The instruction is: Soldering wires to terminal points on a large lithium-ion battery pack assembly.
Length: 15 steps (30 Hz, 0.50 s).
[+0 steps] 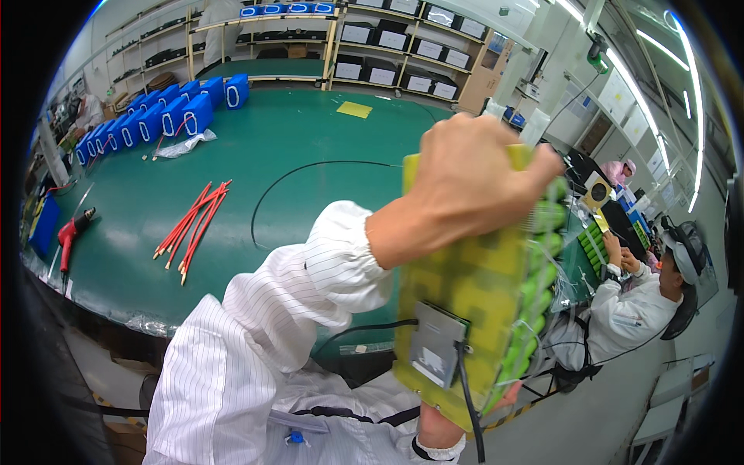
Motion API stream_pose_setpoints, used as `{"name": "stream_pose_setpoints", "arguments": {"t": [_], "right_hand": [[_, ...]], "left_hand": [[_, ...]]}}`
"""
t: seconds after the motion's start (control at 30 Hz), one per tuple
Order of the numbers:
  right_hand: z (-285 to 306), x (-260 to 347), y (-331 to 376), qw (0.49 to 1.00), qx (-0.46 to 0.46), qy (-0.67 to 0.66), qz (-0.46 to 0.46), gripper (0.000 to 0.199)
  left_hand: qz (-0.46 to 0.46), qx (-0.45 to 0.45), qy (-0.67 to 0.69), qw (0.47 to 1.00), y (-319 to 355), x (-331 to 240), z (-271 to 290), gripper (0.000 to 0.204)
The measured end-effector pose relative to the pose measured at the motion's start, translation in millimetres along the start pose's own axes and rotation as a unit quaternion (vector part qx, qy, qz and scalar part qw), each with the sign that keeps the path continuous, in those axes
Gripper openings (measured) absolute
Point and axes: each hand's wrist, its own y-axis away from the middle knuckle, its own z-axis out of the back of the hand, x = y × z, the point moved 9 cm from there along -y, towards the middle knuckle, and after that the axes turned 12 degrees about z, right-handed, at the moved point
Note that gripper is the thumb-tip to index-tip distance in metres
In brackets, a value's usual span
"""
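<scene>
A battery pack [465, 271] stands tilted in front of me, its broad side covered by a yellow sheet and rows of green cylindrical cells [535, 302] showing along its right side. My left hand [473, 178] grips its top end, slightly blurred, with the thumb over the right edge. At the bottom my right hand [440, 428] supports it from below, mostly hidden behind the pack. A grey flat module [439, 343] is fixed low on the yellow face. Black cables [467, 395] run out from it, one downward and one to the left.
Red wires with bare ends [194, 225] lie on the green table [310, 201]. A red heat gun [71, 236] sits at the left edge, and several blue-wrapped packs [147, 120] stand at the back left. To the right, a co-worker [628, 302] handles another green pack [594, 246].
</scene>
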Motion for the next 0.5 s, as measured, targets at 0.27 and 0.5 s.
{"name": "stream_pose_setpoints", "arguments": {"t": [0.27,0.5], "right_hand": [[63.4,48.9,-9.6,0.983,-0.122,0.042,0.134,0.101],[89.1,71.2,16.7,0.968,-0.169,0.046,0.179,0.106]], "left_hand": [[-0.040,0.086,0.179,0.979,16.7,-90.8,-15.6,0.043],[0.283,0.139,0.689,0.653,94.5,-10.4,-64.5,0.070]]}}
